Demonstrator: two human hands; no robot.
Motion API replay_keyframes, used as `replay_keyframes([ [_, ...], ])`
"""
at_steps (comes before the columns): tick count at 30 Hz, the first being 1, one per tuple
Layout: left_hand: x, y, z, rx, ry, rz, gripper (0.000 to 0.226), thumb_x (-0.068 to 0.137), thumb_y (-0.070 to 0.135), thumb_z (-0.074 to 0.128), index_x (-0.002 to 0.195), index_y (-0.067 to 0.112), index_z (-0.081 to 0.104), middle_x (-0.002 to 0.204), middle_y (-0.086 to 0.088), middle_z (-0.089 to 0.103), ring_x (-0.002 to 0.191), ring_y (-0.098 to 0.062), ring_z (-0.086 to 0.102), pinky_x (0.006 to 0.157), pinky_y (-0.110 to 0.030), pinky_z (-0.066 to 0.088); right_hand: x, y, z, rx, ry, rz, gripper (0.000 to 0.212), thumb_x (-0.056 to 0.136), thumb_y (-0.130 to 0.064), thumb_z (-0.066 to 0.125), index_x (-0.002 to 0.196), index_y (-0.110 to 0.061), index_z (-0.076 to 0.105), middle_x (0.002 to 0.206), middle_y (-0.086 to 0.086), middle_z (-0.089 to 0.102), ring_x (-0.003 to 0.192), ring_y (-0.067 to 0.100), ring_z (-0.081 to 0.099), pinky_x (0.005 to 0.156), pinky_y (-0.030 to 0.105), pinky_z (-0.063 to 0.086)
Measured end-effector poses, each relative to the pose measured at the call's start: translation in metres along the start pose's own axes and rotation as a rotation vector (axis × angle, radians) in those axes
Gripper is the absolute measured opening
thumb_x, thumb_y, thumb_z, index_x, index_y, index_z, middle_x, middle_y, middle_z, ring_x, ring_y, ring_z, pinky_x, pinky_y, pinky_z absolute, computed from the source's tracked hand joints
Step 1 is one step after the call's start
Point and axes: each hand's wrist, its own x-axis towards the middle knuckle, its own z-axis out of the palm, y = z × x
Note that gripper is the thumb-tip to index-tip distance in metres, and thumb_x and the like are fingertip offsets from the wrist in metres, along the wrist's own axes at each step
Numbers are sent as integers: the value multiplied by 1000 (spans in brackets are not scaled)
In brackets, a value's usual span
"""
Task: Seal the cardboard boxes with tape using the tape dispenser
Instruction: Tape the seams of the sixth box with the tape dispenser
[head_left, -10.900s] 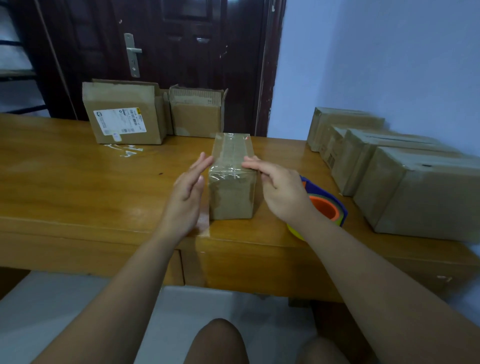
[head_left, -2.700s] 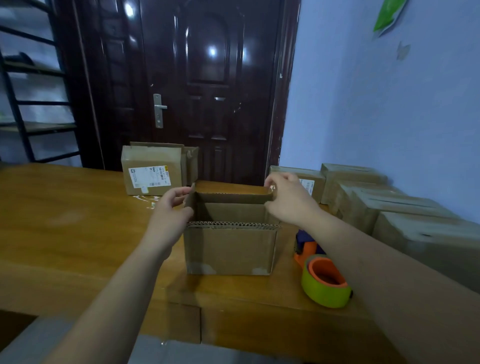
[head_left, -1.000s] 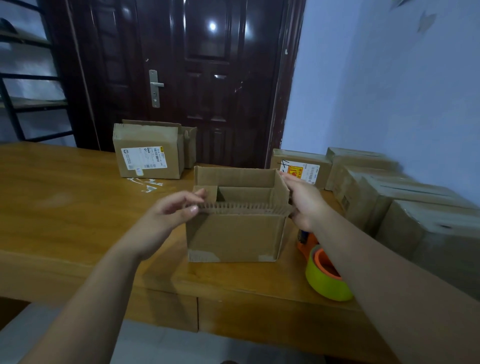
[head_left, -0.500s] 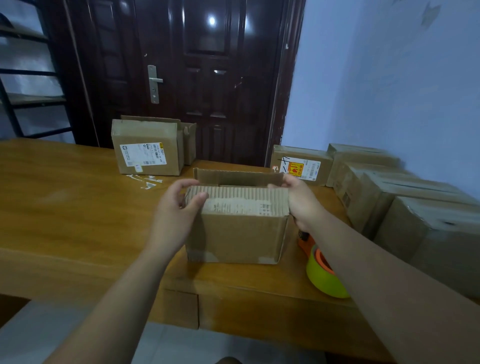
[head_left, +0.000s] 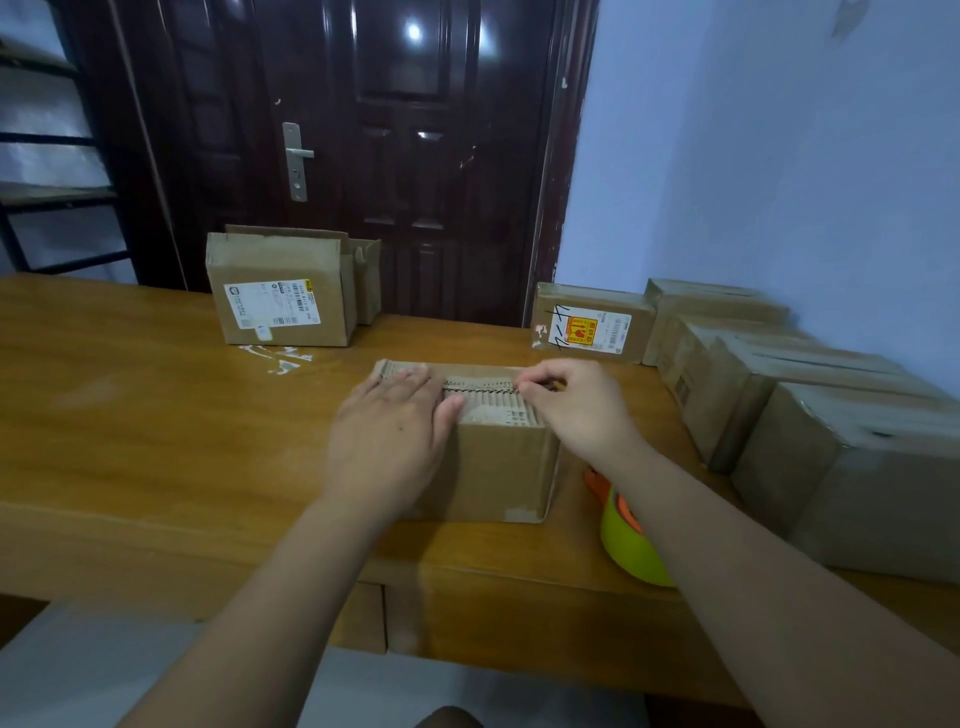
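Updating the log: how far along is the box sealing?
Seemingly done: closed brown cardboard boxes along the wall. In hand: left hand flattens, right hand pinches, the flaps of the front cardboard box. Left: taping it, the yellow-green tape dispenser lies untouched, then the labelled cardboard box, flap up.

1 head-worn wide-angle camera, aimed forward and down over a wooden table.

This view looks from the person's head, above the near edge of the table (head_left: 156, 415), tilted down toward the work. Both forearms enter from the bottom, at 7 and 5 o'clock, and reach frame centre, where the left hand (head_left: 389, 431) and right hand (head_left: 576, 410) rest on a cardboard box (head_left: 498, 467) close under the lens. Beyond the table's far edge a dark door (head_left: 415, 156) fills 12 o'clock. A blue wall (head_left: 779, 156) recedes at 2 o'clock, with a row of boxes (head_left: 810, 415) along it at 3 o'clock.
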Motion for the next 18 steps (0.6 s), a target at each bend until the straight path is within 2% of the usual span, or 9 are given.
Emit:
replay_keyframes([
  [3,-3,-4,1,77,-12,29,89,83,67,-13,144,25,37,148,4,40,137,-12,34,113,-31,22,-1,5,-15,14,-20,4,23,96,-11,52,110,-22,67,113,-8,65,100,9,63,70,11,47],
  [6,-4,-3,1,122,-53,33,89,82,72,-7,144,25,37,148,3,40,136,-14,36,112,-33,24,-5,23,-40,-149,11,75,48,87,7,46,126,-20,57,122,0,61,104,13,59,74,16,45],
  [9,-5,-3,1,144,-52,18,82,84,69,2,142,25,41,145,3,43,134,-14,39,111,-34,26,-13,36,-63,-336,-272,309,69,86,-1,52,147,-24,31,95,1,54,74,10,54,58,21,43],
  [10,-5,-3,0,148,-33,15,82,85,70,2,140,24,44,143,2,46,132,-15,42,110,-34,28,-16,38,-68,-381,-386,389,74,86,-4,54,150,-24,22,97,2,53,70,10,53,54,22,42],
  [12,-5,-2,0,144,-29,9,83,84,70,1,139,24,46,142,2,48,131,-15,44,110,-34,28,-23,44,-75,-439,-532,495,82,86,-8,58,153,-24,12,127,10,49,79,13,55,59,23,45],
  [13,-5,-2,0,141,-43,5,84,83,69,1,140,25,44,143,3,46,132,-15,42,111,-34,26,-26,47,-75,-455,-555,532,82,87,-10,60,152,-24,13,137,12,43,89,16,56,63,25,48],
  [14,-5,-1,0,138,-53,7,84,81,68,0,141,25,42,145,3,44,133,-15,40,112,-34,25,-30,49,-76,-484,-554,556,77,88,-13,61,151,-24,19,138,12,42,97,20,55,64,28,51],
  [16,-5,0,-1,139,-58,10,85,80,68,0,142,26,40,146,3,42,134,-15,39,113,-34,23,-36,57,-75,-548,-500,560,54,90,-17,60,140,-19,39,124,10,51,98,24,59,64,32,57],
  [18,-5,-1,-1,129,-45,10,86,80,68,1,141,24,42,145,2,45,133,-16,41,112,-35,25,-39,69,-75,-490,-430,567,34,92,-17,59,124,-15,51,111,10,57,96,26,61,66,34,59],
])
